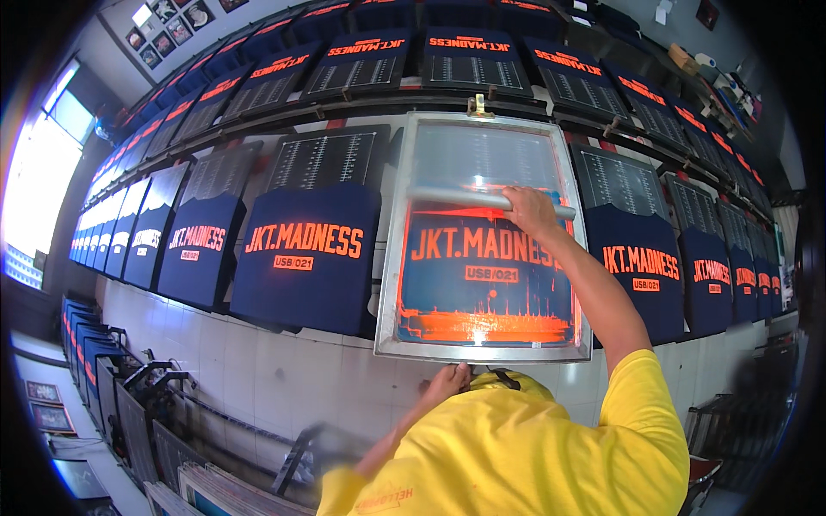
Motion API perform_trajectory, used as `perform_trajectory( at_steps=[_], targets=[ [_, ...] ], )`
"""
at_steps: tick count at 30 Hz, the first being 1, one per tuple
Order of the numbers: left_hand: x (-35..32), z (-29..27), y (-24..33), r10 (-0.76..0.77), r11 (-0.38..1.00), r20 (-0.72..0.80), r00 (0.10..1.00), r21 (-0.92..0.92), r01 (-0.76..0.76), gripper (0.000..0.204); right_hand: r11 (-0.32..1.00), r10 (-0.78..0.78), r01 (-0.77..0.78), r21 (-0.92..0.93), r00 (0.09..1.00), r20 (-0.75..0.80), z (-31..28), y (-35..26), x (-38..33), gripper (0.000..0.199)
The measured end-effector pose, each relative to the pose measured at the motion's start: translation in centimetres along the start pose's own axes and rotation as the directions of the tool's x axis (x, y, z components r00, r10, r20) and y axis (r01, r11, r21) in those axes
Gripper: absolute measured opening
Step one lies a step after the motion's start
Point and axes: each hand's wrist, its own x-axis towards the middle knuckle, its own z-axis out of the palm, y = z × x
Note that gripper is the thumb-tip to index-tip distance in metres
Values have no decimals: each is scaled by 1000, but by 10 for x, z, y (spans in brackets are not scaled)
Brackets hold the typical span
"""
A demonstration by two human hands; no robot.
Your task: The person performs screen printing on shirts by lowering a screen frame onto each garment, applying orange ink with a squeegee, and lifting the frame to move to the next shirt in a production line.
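A metal-framed printing screen point(389, 258) lies over a dark blue shirt panel on a board in front of me. My right hand point(531, 211) reaches across it and is closed around a long silver squeegee point(456, 198), set crosswise on the upper part of the mesh. Bright orange ink point(490, 327) forms a thick band along the mesh's lower end, with streaks up the right side and more ink beside the squeegee. Orange lettering shows through the mesh. Below the frame's near edge, my left hand point(443, 383) has curled fingers; what they hold, if anything, is hidden.
Printed dark blue shirt panels on boards flank the screen, including one to the left point(305, 258) and one to the right point(641, 275). Another row of boards point(477, 73) runs behind. A metal hinge clamp point(480, 107) sits at the screen's far edge. Black racks point(146, 378) stand lower left.
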Motion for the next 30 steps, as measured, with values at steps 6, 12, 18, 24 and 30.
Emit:
perform_trajectory(
  at_steps=[6,12,18,24,30],
  targets=[
    [-1,-3,0,29,1000,-3,1000,9,-29,63,999,-33,31,42,999,32,-2,-5,9,22],
    [-2,-4,-6,15,1000,-6,1000,27,-15,62,998,-36,23,65,979,202,-20,-30,-21,19],
    [0,-6,-4,37,999,8,999,36,-37,59,992,-116,106,66,979,167,-24,-67,-105,25],
    [8,-8,-21,-4,996,64,998,-84,10,56,979,-192,183,85,975,115,-41,-93,-174,29],
    [-1,-8,3,-19,996,62,998,-83,24,55,997,-64,61,47,995,75,-47,-53,-139,21]
  ],
)
